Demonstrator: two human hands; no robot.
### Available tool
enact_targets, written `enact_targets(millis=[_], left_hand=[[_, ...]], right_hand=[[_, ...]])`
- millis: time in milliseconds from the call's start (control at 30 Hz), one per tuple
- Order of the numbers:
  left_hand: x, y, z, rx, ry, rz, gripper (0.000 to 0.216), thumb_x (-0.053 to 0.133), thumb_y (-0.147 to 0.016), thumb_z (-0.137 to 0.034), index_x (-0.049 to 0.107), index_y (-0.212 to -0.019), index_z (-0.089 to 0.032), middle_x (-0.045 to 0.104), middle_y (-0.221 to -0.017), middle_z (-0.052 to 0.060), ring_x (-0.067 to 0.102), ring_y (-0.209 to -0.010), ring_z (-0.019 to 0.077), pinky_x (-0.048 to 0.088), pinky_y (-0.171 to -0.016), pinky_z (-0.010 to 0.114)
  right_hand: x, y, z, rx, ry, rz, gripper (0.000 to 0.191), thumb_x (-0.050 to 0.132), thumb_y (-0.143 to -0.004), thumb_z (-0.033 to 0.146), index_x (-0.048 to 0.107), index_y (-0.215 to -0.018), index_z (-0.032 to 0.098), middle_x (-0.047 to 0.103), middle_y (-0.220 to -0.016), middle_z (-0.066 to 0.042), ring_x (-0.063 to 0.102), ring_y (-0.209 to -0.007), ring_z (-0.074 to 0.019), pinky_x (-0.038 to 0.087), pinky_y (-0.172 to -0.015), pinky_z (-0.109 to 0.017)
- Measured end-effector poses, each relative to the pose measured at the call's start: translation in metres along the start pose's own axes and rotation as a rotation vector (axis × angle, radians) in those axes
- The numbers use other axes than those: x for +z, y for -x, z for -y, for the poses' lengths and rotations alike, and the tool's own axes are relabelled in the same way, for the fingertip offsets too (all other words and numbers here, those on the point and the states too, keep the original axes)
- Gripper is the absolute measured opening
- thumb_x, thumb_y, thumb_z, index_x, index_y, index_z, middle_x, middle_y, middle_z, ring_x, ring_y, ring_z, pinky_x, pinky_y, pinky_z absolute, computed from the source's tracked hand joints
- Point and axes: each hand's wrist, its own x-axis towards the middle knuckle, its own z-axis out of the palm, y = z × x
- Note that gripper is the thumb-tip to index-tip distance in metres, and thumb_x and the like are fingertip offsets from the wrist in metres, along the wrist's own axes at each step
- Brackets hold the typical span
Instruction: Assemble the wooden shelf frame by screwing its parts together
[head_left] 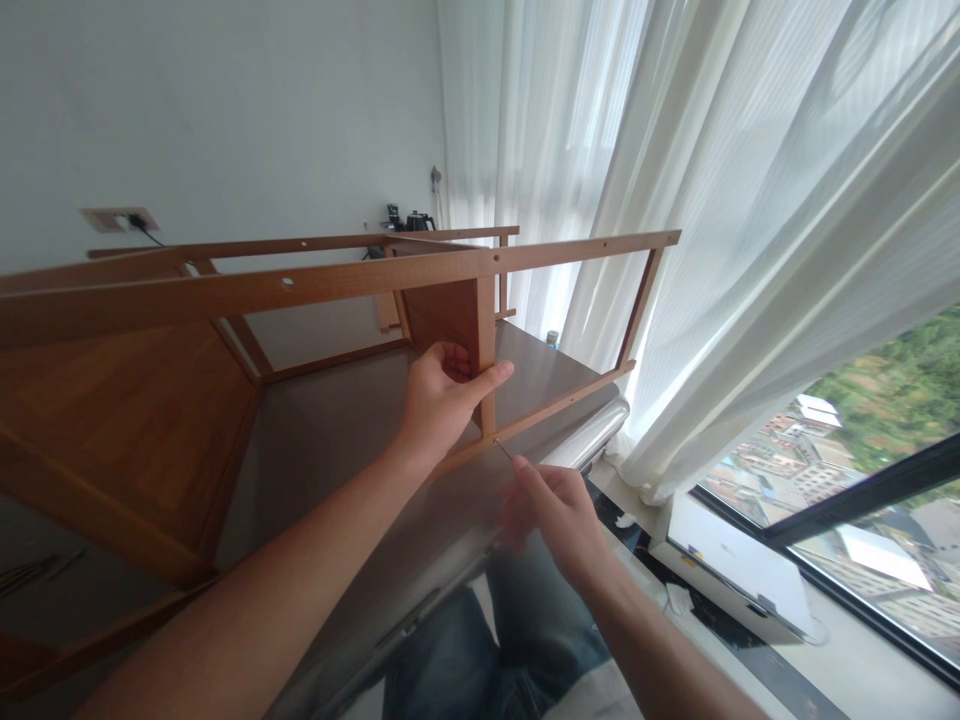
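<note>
A brown wooden frame (390,268) with long rails, short crosspieces and panels lies on its side on a grey table (330,420). My left hand (439,400) is closed around an upright crosspiece (486,310) at the edge of a wooden shelf panel (442,315), thumb on the near side. Below it, my right hand (551,505) pinches a thin metal hex key (503,450). The key's tip meets the lower rail (544,406) near the foot of that crosspiece. The fingers behind my right thumb are blurred. Small holes show along the upper rail.
White curtains (555,150) hang behind the table, and a window lies to the right. A white box (735,565) stands by the sill. At the back is a black kettle (420,221); a plugged wall socket (120,220) is at left. The table's rounded edge (600,430) runs before me.
</note>
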Motion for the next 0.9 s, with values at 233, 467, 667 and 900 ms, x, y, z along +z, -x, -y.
enact_targets(millis=[233,467,667,900], left_hand=[[0.000,0.000,-0.001,-0.003,-0.018,0.001,0.055,0.093,-0.063,-0.052,0.061,-0.089,-0.016,0.066,-0.084,0.002,0.060,-0.073,0.0135,0.045,-0.066,0.026],[0.001,0.002,0.003,0.002,-0.069,-0.008,0.055,0.092,-0.063,-0.054,0.060,-0.088,-0.017,0.066,-0.083,0.001,0.058,-0.071,0.0128,0.045,-0.064,0.025],[0.000,0.006,0.005,0.028,-0.093,-0.009,0.048,0.091,-0.066,-0.048,0.062,-0.088,-0.017,0.068,-0.085,0.002,0.062,-0.074,0.0148,0.047,-0.067,0.026],[0.000,0.021,0.008,0.021,-0.135,-0.032,0.042,0.091,-0.064,-0.040,0.061,-0.084,-0.017,0.068,-0.082,0.002,0.062,-0.072,0.0146,0.048,-0.065,0.026]], right_hand=[[0.000,-0.002,-0.002,0.015,-0.019,0.017,0.060,0.067,-0.086,0.071,0.069,-0.075,0.012,0.070,-0.054,-0.008,0.064,-0.041,-0.0161,0.049,-0.037,-0.023],[-0.001,-0.002,-0.005,-0.006,-0.003,-0.006,0.060,0.068,-0.086,0.071,0.070,-0.076,0.012,0.069,-0.054,-0.007,0.064,-0.042,-0.0157,0.050,-0.038,-0.023],[0.003,0.000,-0.011,-0.027,-0.026,-0.014,0.060,0.068,-0.085,0.073,0.067,-0.073,0.014,0.069,-0.054,-0.006,0.063,-0.041,-0.0151,0.049,-0.039,-0.023],[0.003,0.003,-0.027,0.025,-0.030,0.001,0.068,0.064,-0.081,0.082,0.067,-0.073,0.014,0.067,-0.052,-0.004,0.060,-0.039,-0.0138,0.047,-0.037,-0.022]])
